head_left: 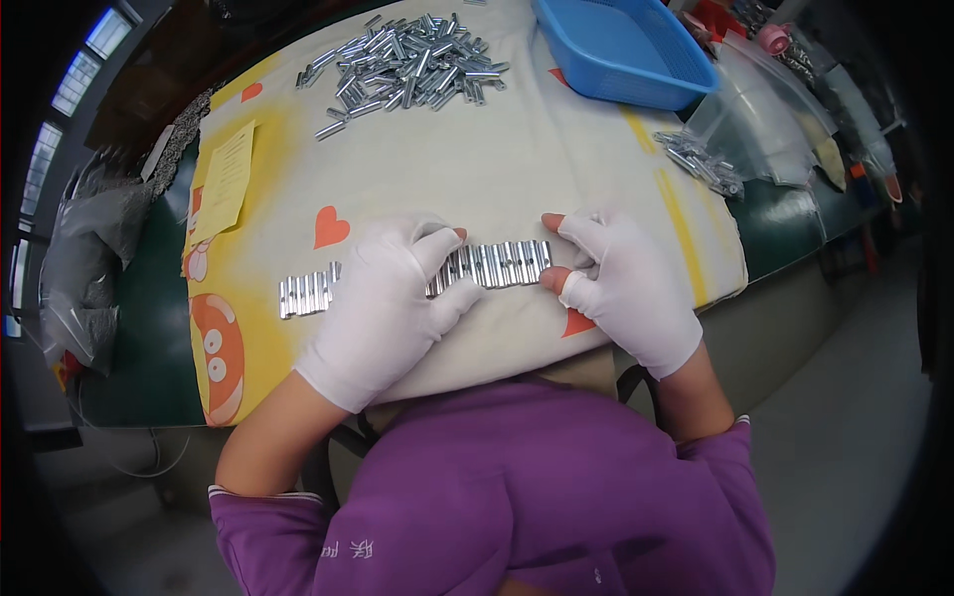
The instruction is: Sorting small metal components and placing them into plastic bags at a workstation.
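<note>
Lying near the front edge of the tabletop (556,169): row of silver metal tubes (512,263). Gloved left hand (393,273) spans it, grip unclear. Gloved right hand (616,263), thumb and forefinger parted, at row's right end. Loose tube pile (417,65) toward far edge.

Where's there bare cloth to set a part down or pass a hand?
Biggest patch: the cloth between the loose tube pile and the tube row. Another: between the blue basket, small tube cluster and right hand. Crowded: the row, left hand over it, right at its end; also the pile.
</note>
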A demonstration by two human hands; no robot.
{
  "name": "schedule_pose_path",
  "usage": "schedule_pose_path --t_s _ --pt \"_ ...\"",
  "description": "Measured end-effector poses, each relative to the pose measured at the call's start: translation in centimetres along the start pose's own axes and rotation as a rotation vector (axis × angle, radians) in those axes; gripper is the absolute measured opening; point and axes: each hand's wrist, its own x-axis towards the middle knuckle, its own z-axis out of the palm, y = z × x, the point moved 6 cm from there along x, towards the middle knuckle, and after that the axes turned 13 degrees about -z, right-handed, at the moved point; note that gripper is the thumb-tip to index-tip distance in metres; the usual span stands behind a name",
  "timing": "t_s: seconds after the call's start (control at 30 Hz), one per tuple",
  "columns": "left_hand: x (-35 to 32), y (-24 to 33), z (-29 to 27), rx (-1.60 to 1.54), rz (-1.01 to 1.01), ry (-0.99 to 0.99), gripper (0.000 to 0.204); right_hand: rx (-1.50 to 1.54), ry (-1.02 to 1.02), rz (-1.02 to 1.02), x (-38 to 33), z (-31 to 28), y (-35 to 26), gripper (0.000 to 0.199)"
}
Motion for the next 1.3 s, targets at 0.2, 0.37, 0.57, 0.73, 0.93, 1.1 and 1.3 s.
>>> schedule_pose_path --t_s 0.2,0.37,0.57,0.73,0.93,1.1,1.3 --pt "1.5 0.9 1.8 0.062 0.032 0.007 0.034 0.030 -0.086 -0.110 1.3 1.1 -1.1 0.036" --pt "2.0 0.3 2.5 0.003 0.035 -0.030 0.036 -0.009 -0.130 -0.158 1.7 1.1 -1.0 0.034" --pt "0.6 0.8 2.1 -0.176 0.115 0.168 0.034 0.082 0.014 -0.198 0.7 1.1 -1.5 0.032" --pt "0.2 1.1 2.5 -0.288 0.159 0.170 0.034 0.080 0.034 -0.228 0.2 1.5 -1.3 0.028" --pt "0.0 -0.2 3.4 -0.309 -0.014 0.103 0.034 0.179 -0.002 -0.133 0.5 1.5 -1.2 0.035" --pt "-0.1 -0.4 3.6 -0.317 -0.015 0.099 0.035 0.169 0.001 -0.163 0.6 1.5 -1.4 0.038" --pt "0.2 0.5 3.1 -0.346 -0.062 0.064 0.034 0.224 0.056 -0.249 0.2 1.5 -1.2 0.038"
